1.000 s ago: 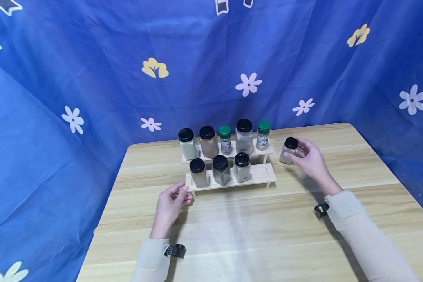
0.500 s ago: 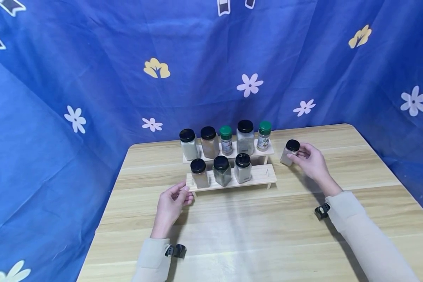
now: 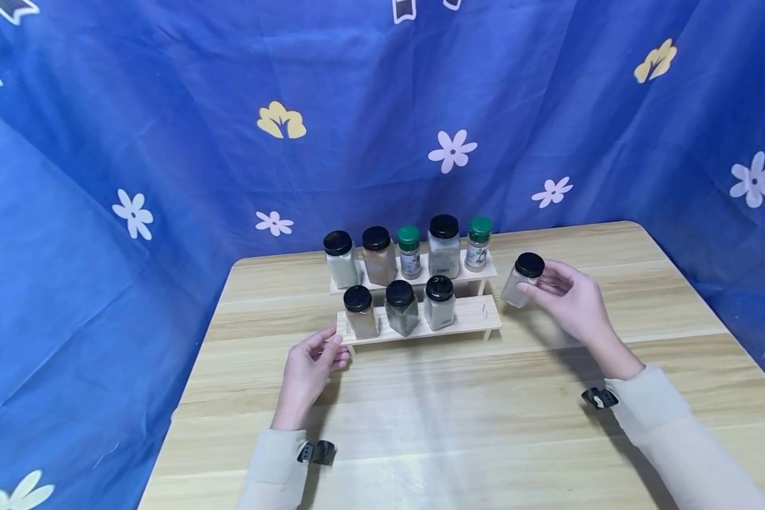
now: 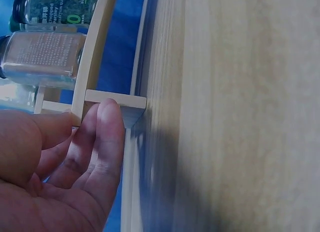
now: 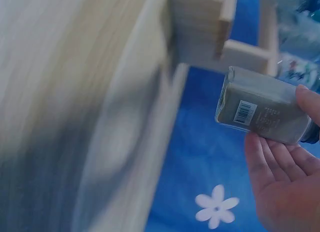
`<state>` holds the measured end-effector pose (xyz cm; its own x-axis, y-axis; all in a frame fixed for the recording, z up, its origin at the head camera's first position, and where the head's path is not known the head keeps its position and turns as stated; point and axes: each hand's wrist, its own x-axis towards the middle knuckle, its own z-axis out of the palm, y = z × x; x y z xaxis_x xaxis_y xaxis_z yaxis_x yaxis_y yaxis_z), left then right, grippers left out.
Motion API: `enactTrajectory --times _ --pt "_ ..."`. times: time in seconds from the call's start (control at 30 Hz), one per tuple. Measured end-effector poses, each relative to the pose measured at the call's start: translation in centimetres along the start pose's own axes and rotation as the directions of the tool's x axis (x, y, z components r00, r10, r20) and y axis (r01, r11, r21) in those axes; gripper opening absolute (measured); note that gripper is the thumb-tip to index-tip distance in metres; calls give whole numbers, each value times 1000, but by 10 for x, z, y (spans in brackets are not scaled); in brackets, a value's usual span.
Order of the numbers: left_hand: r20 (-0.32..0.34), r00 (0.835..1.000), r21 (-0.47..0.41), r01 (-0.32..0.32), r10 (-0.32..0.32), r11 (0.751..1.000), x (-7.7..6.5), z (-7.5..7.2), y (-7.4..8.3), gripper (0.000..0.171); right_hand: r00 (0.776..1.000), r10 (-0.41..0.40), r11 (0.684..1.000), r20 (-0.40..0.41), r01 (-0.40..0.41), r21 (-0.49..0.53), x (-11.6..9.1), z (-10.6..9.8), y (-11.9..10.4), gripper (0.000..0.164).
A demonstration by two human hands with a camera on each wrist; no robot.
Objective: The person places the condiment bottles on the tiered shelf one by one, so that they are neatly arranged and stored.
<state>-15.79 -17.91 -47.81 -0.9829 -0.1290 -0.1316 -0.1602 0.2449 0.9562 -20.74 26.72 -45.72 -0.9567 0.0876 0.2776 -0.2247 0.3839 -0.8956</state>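
Observation:
My right hand (image 3: 576,303) holds a clear spice jar (image 3: 516,287) with a black lid, tilted, to the right of a two-tier wooden spice rack (image 3: 474,317). Greyish-brown powder and a barcode label show on this jar (image 5: 265,109) in the right wrist view; thumb and fingers grip it near the lid. At the rack's front left corner, my left hand (image 3: 309,372) pinches the lower shelf board (image 4: 89,56), thumb above and fingers below. Closest to that hand stands a black-lidded jar of brown powder (image 3: 362,323). Beside it are a dark green herb jar (image 3: 401,319) and a pale one (image 3: 439,314).
On the back tier stand several jars, among them a large black-lidded jar (image 3: 443,256) and two green-capped shakers, one a shaker (image 3: 477,253) at the right end. The wooden table (image 3: 421,425) meets a blue patterned curtain (image 3: 370,106) behind and at the sides.
My right hand has shifted slightly right and toward me, and its jar leans more and looks a little larger. The left hand stays at the rack's corner.

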Motion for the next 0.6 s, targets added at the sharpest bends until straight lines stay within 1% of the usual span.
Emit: enactTrajectory --times 0.13,0.27,0.47,0.6 --pt "-4 1000 14 -1 1 1000 0 0 1 40 999 -34 999 20 33 34 -8 4 -13 51" --pt "-2 1000 17 -8 8 1000 0 0 2 40 995 -52 997 80 48 52 -14 14 -21 49" --pt "-3 1000 23 -16 16 1000 -1 0 1 39 983 -64 996 174 52 75 -17 30 -25 48" --pt "-4 1000 28 -20 21 999 -1 0 1 39 975 -67 995 214 48 93 -17 39 -24 49"
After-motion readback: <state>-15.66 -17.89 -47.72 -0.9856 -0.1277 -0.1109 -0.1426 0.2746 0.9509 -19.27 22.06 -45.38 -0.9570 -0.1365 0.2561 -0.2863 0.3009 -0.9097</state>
